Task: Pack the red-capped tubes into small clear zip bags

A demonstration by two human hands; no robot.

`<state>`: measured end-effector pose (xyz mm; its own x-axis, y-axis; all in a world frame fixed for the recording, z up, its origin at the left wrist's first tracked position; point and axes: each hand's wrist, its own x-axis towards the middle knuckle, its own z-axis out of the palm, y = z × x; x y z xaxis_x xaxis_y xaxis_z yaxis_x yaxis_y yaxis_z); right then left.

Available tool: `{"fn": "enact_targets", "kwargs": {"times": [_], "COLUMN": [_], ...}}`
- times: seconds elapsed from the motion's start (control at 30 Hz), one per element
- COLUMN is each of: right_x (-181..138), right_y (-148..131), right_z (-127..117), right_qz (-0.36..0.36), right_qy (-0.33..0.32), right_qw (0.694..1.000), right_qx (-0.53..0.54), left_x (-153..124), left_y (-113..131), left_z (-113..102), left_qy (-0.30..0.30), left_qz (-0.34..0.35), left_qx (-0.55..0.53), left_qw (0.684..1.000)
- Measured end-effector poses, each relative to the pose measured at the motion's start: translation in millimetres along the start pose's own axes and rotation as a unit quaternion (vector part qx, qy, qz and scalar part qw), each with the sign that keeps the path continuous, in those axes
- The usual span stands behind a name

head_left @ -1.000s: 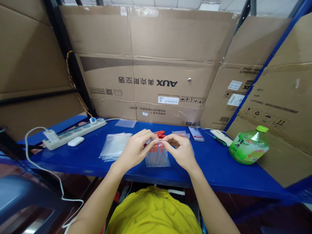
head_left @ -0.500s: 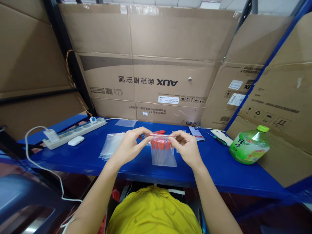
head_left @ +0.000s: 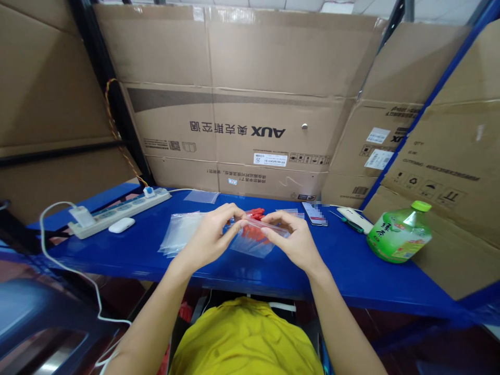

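A clear zip-lock bag hangs low over the blue table, tilted, with several red pieces inside; their exact kind cannot be made out. My left hand pinches the left end of its top strip between thumb and fingers. On the other side, my right hand has the strip between its thumb and index finger, the bag's right corner reaching past the thumb. Loose red pieces lie just behind the bag. Left of my left hand is a stack of flat clear bags.
A power strip and a white earbud case are at the left. A phone, a pale-handled tool and a green drink bottle stand to the right. Cardboard sheets wall the back.
The bag has gone from hanging straight to slanting, its lower end swung left. My right hand has moved slightly left along the strip. The phone's screen looks different.
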<state>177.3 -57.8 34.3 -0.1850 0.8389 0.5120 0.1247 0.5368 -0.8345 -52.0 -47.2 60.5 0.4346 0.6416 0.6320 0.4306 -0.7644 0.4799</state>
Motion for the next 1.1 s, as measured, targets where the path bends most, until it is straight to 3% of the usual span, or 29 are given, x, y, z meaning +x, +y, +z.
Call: {"fn": "enact_targets", "kwargs": {"times": [0.17, 0.4, 0.73, 1.1], "right_x": [-1, -2, -1, -1], "right_y": [-7, -11, -2, -7], "right_z": [7, 6, 2, 5], "right_qz": [-0.055, -0.070, -0.032, -0.067], "right_qy": [0.009, 0.026, 0.025, 0.034], "right_qw": [0.996, 0.994, 0.998, 0.996], "right_qx": [-0.071, -0.080, -0.040, -0.048], "left_x": [-1, -1, 0, 3], "left_y": [5, 7, 12, 7], "left_z": [8, 13, 12, 17], "left_qy": [-0.015, -0.025, 0.044, 0.036], "left_qz": [0.034, 0.038, 0.039, 0.034], "left_qx": [-0.009, -0.032, -0.022, -0.098], "left_qw": [0.999, 0.998, 0.998, 0.994]}}
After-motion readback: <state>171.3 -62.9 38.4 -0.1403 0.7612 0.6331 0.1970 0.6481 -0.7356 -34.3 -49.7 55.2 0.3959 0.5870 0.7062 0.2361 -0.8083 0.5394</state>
